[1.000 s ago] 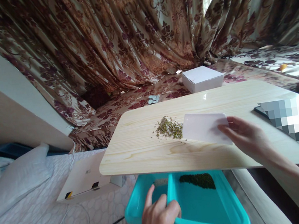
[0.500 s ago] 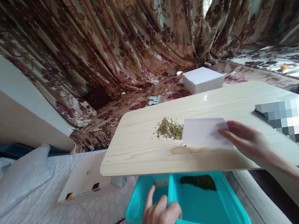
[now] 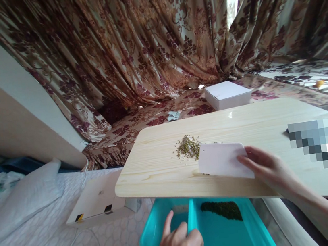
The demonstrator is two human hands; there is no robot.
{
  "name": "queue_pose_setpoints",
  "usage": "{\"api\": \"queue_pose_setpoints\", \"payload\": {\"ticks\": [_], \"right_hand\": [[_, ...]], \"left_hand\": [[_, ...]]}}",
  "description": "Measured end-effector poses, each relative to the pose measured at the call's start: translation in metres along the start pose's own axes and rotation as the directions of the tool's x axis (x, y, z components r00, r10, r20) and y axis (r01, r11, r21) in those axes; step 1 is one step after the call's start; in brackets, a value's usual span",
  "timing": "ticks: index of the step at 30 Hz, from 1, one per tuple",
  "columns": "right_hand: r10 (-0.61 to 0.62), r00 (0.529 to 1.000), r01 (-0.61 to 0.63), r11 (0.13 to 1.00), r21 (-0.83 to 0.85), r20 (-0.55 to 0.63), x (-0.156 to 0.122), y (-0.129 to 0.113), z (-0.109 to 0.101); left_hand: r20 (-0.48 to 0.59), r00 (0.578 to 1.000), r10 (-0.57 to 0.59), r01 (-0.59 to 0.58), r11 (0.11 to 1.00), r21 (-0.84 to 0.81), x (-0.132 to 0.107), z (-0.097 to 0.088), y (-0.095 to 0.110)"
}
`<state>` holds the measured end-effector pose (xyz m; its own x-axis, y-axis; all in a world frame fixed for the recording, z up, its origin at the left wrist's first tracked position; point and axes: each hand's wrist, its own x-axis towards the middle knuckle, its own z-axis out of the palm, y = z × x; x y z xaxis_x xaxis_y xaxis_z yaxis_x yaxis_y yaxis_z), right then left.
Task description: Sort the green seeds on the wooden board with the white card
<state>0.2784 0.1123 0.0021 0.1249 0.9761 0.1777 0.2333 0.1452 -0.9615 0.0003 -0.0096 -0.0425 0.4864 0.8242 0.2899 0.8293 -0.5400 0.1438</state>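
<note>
My right hand (image 3: 266, 165) grips the right end of a white flat plastic sheet (image 3: 224, 159), thumb on top. The sheet is low over the wooden tabletop, its left edge against a pile of small green and brown grains (image 3: 188, 147). Part of the pile may be hidden behind it. Below the table's near edge stands a teal bin (image 3: 225, 236) with a divider. My left hand (image 3: 179, 245) is closed over the bin's divider, its index finger stretched out into the left compartment. Dark green grains (image 3: 223, 209) lie at the far end of the right compartment.
The light wooden table (image 3: 158, 172) spans the middle. Behind it are a white box (image 3: 228, 94) and a folded pale cloth (image 3: 173, 115) on a flowered cover. A white carton (image 3: 98, 197) and a cable lie on the bed at left. A blurred-out patch covers the table's right end.
My right hand has drawn the white sheet slightly left and nearer to me, against the grain pile. My left hand keeps its place on the bin. The view has tilted slightly upward.
</note>
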Motion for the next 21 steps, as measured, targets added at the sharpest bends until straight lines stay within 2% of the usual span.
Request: {"api": "queue_pose_setpoints", "payload": {"ticks": [4,6,8,10,12,15,17,21], "right_hand": [[0.032,0.991,-0.043,0.996,0.077,0.130,-0.011,-0.001,0.001],[0.068,0.972,-0.085,0.994,0.069,0.223,-0.017,-0.003,-0.001],[0.109,0.962,-0.126,0.991,0.051,0.251,-0.021,-0.007,-0.008],[0.135,0.979,-0.146,0.987,0.068,0.154,-0.021,-0.010,-0.019],[0.149,0.988,-0.146,0.985,0.094,-0.025,-0.018,-0.011,-0.031],[0.149,0.961,-0.130,0.987,0.095,-0.231,-0.010,-0.008,-0.048],[0.148,0.943,-0.126,0.988,0.094,-0.297,-0.006,-0.005,-0.054],[0.174,0.929,-0.152,0.984,0.091,-0.326,-0.001,-0.002,-0.054]], "left_hand": [[-0.022,1.000,0.009,-0.008,1.000,0.001,-0.001,0.001,0.000],[-0.026,1.000,-0.001,0.001,1.000,-0.007,-0.001,0.002,0.000],[-0.029,0.999,-0.014,0.014,1.000,-0.017,-0.001,0.003,0.001],[-0.026,1.000,-0.014,0.014,1.000,-0.020,-0.001,0.004,0.001],[-0.010,1.000,0.014,-0.014,1.000,-0.008,0.000,0.007,0.002],[0.016,0.998,0.064,-0.064,0.998,0.024,0.001,0.012,0.004],[0.021,0.996,0.081,-0.082,0.996,0.035,0.002,0.015,0.005],[-0.016,0.994,0.105,-0.104,0.993,0.056,0.002,0.022,0.008]]}}
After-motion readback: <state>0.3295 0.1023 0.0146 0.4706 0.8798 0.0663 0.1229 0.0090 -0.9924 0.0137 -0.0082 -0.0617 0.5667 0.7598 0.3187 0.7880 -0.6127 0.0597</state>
